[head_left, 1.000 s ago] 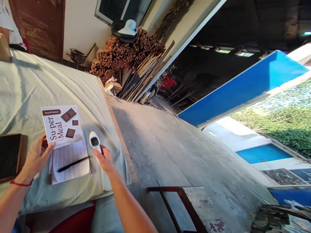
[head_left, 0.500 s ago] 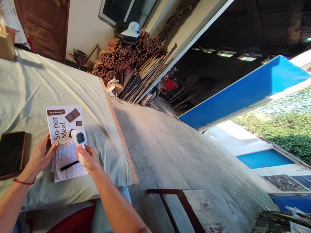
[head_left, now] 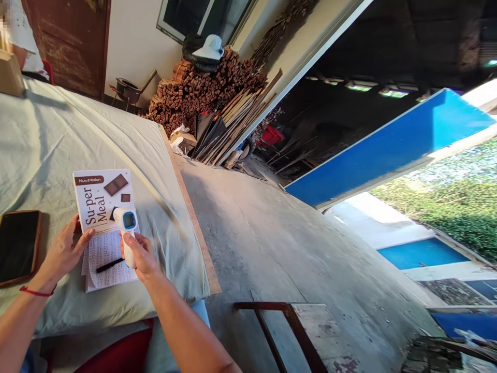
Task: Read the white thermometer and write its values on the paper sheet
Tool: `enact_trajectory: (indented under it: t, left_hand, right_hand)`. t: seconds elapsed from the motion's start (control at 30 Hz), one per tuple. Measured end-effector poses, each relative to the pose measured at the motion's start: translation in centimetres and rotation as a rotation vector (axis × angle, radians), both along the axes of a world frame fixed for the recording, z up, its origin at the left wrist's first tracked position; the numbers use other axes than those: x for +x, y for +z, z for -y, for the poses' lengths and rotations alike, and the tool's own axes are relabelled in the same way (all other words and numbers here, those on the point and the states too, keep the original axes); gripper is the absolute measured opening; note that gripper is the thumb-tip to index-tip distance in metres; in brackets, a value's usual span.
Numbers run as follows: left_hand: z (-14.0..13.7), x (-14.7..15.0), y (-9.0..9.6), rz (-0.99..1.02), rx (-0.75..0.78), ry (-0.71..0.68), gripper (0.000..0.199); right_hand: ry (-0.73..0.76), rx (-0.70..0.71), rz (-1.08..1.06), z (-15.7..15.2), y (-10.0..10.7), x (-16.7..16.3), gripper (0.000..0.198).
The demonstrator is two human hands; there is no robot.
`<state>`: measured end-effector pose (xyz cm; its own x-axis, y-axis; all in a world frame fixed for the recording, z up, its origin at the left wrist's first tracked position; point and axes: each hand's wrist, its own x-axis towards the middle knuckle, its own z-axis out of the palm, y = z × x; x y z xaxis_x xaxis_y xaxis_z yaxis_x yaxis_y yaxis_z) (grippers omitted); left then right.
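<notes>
My right hand (head_left: 142, 255) is wrapped round the handle of a white infrared thermometer (head_left: 125, 220) with a blue-rimmed screen facing me. Its head overlaps the lower right part of a white "NutriMotion Su-per Meal" box (head_left: 93, 199). My left hand (head_left: 70, 246) grips that box at its lower left corner, thumb on the front and fingers partly hidden behind. Below the box lies a notebook (head_left: 106, 278) with handwritten pages, and a black pen (head_left: 109, 265) rests across it. A dark-screened phone (head_left: 19, 246) in a brown case lies left of my left hand.
A pale cloth covers the table (head_left: 128, 142). At the far left a person (head_left: 25, 39) sits by a cardboard box (head_left: 10, 75). Bundled firewood (head_left: 209, 85) is stacked against the wall. On the right are a concrete floor (head_left: 272, 243) and a wooden frame (head_left: 287, 331).
The thermometer and my right hand have tilted or shifted very slightly. My left hand and the box stay in place.
</notes>
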<state>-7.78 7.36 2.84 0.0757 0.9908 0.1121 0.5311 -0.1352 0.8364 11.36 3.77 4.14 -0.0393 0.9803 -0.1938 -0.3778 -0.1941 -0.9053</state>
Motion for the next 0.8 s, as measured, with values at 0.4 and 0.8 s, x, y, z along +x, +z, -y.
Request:
enact_trajectory:
  t: [0.4,0.8]
  left_hand:
    - [0.2,0.1,0.4,-0.027,0.012,0.001,0.066]
    - [-0.3,-0.4,-0.1,0.212,-0.089,-0.026,0.086]
  right_hand:
    - [0.052,-0.074,-0.135,0.8,0.8,0.4,0.054]
    - [-0.059,0.149,0.533,1.2,0.7,4.8,0.041]
